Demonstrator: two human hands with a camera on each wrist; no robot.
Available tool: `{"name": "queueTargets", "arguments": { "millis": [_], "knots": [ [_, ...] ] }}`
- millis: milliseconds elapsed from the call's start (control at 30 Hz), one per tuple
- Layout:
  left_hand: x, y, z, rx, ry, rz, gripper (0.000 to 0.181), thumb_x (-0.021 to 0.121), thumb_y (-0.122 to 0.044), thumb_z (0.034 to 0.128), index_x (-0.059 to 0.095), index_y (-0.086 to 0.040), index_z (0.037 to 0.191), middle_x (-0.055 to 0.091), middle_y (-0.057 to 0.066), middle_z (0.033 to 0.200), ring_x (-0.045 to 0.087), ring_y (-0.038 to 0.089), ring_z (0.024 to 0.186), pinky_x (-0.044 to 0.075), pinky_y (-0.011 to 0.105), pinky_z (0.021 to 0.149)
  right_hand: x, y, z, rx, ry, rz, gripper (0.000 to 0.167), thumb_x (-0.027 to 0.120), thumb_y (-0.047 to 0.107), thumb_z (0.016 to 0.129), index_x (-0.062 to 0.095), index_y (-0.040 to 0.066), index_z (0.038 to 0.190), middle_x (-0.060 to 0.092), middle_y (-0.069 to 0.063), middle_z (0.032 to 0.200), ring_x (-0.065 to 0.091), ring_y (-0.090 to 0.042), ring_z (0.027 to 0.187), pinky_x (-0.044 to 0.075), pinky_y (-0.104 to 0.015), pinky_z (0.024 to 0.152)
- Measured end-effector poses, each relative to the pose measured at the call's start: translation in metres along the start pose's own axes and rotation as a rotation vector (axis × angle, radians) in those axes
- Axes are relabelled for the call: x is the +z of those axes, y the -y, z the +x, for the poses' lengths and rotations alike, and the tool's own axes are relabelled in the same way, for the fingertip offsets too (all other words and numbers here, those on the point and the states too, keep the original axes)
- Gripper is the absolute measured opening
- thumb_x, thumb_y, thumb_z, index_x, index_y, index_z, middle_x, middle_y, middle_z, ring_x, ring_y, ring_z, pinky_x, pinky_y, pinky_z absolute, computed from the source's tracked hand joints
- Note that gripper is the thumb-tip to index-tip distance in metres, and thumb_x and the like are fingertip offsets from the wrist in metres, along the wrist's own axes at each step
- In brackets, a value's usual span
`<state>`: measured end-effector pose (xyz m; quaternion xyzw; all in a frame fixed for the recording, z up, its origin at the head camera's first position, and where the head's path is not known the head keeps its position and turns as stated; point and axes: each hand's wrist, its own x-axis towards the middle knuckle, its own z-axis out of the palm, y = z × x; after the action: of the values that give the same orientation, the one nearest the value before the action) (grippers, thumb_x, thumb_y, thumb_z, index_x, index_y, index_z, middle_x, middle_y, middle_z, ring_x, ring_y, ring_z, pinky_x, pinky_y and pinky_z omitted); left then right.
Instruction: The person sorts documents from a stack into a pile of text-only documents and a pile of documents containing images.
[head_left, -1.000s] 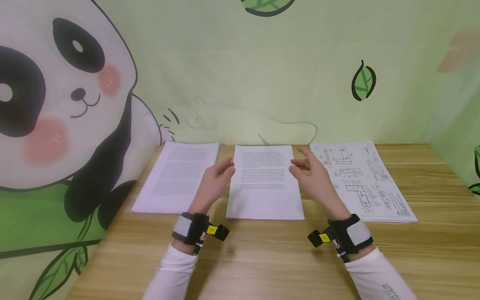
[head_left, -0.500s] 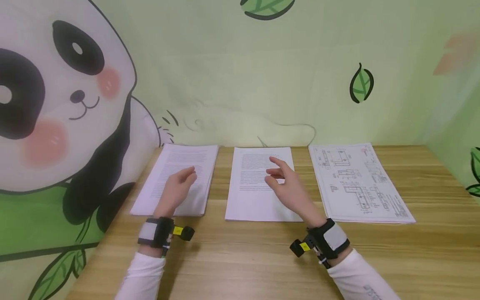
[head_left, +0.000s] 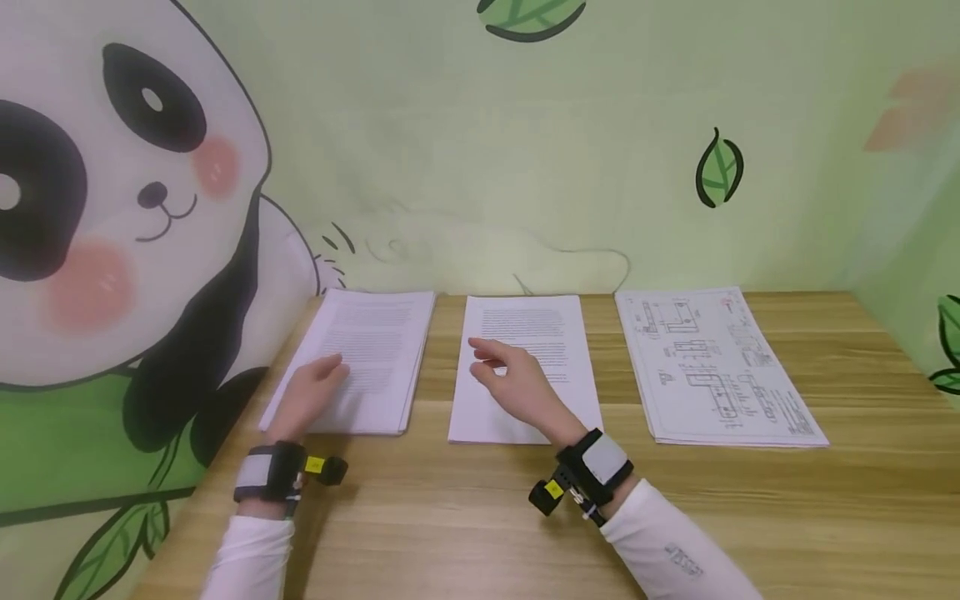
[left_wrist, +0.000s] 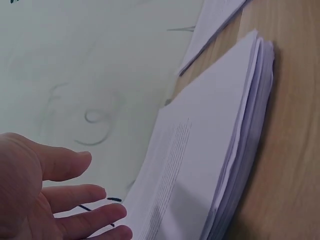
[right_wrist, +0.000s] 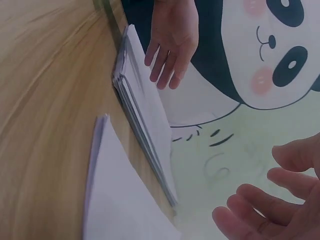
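Note:
Over the lower left part of the left paper stack (head_left: 375, 333) hovers my left hand (head_left: 306, 396), fingers relaxed and holding nothing. In the left wrist view its fingers (left_wrist: 90, 220) are spread beside the thick stack (left_wrist: 210, 110), apart from it. My right hand (head_left: 517, 383) is above the middle printed stack (head_left: 480, 417), thumb and fingers apart with nothing between them. The right wrist view shows the right hand (right_wrist: 275, 200) loosely spread, with the left hand (right_wrist: 175, 40) beyond, above the left stack (right_wrist: 145, 105).
A stack of sheets with technical drawings (head_left: 720, 367) lies on the right of the wooden table (head_left: 450, 517). Behind the table stands a pale green backdrop (head_left: 420, 150) with a large panda (head_left: 217, 83) at the left and painted leaves.
Both hands have moved left: the left from beside the middle stack to over the left stack, the right from the drawings' edge to over the middle stack. The stacks have not visibly moved.

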<state>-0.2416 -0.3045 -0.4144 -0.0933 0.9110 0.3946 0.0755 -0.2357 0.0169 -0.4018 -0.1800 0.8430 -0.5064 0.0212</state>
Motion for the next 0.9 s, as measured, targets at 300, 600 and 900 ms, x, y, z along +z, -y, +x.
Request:
{"name": "queueTargets", "arguments": {
  "millis": [300,600,900],
  "knots": [
    [-0.015,0.023,0.001,-0.088,0.001,-0.054,0.075,0.034,-0.054,0.1025,0.023,-0.004,0.157,0.021,0.022,0.164,0.019,0.044,0.151,0.02,0.063,0.121,0.033,-0.002,0.019,-0.003,0.021,0.038,0.04,0.055,0.018,0.099,0.058,0.007,0.137,0.067,-0.015,0.128,0.063,-0.03,0.118,0.054,-0.042,0.097],
    [-0.022,0.034,0.001,-0.173,-0.018,-0.045,0.073,0.035,-0.047,0.1038,0.015,-0.003,0.158,0.011,0.027,0.164,0.014,0.048,0.151,0.018,0.065,0.12,0.065,-0.006,0.03,0.079,0.081,0.096,0.043,0.053,0.015,0.098,0.054,0.003,0.139,0.064,-0.019,0.132,0.062,-0.032,0.121,0.054,-0.042,0.099],
    [-0.028,0.041,0.004,-0.202,0.0,-0.029,0.075,0.036,-0.048,0.1032,0.012,-0.004,0.158,0.009,0.026,0.164,0.013,0.048,0.151,0.017,0.064,0.121,0.086,-0.013,0.031,0.219,0.149,0.165,0.052,0.058,0.019,0.096,0.048,0.009,0.146,0.059,-0.017,0.139,0.06,-0.028,0.123,0.051,-0.04,0.102]
  ]
}}
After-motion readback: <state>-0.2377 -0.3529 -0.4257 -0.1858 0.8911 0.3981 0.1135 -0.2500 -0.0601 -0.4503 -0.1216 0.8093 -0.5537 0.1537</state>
